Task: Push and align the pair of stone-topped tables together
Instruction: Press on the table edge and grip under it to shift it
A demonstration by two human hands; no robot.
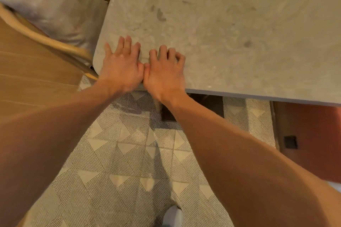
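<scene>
Both palms flat, nothing gripped: left hand fingers spread, right hand fingers curled, thumbs touching, pressing stone-topped table near its front left corner, beside wooden chair.

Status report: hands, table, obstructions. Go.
Left hand and right hand flat, side by side, on stone-topped table near its corner. Second table not in view. Wooden chair close against table's left edge.

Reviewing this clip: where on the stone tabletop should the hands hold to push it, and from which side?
Judging by its pose, take the stone tabletop at its near edge, from the person's side. The flat slab overhangs, so palms can press on top as the left hand and right hand do.
</scene>
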